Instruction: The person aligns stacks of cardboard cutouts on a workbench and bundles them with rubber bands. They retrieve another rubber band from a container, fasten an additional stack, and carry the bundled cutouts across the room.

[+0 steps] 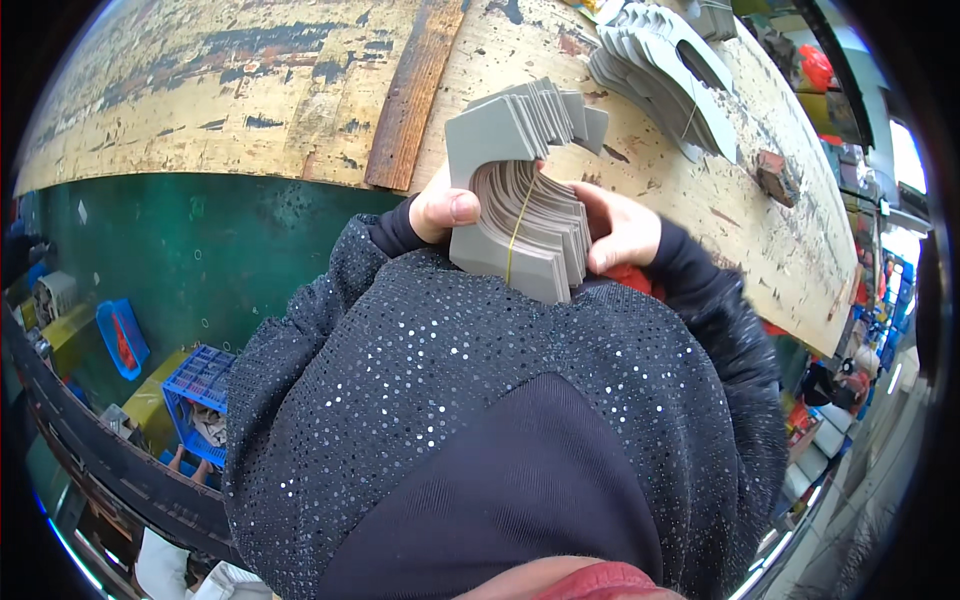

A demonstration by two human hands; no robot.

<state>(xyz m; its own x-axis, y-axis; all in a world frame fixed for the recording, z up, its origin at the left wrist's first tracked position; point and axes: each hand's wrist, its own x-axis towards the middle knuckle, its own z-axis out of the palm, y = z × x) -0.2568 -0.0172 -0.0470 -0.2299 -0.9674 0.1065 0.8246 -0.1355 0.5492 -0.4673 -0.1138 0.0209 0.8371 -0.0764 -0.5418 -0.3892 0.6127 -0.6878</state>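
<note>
One wooden desk (230, 110), its pale surface worn and dark-stained, stood above a green, scuffed floor (240, 230); white light (907, 155) glared at far right.

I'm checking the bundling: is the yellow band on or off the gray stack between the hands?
On: the yellow band crosses the curved inner side of the gray stack, held between the left hand and right hand.

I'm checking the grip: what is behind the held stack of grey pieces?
Beyond the stack's upper edge, the worn wooden table shows. The left hand shows its thumb; most of its fingers are covered by the pieces.
</note>
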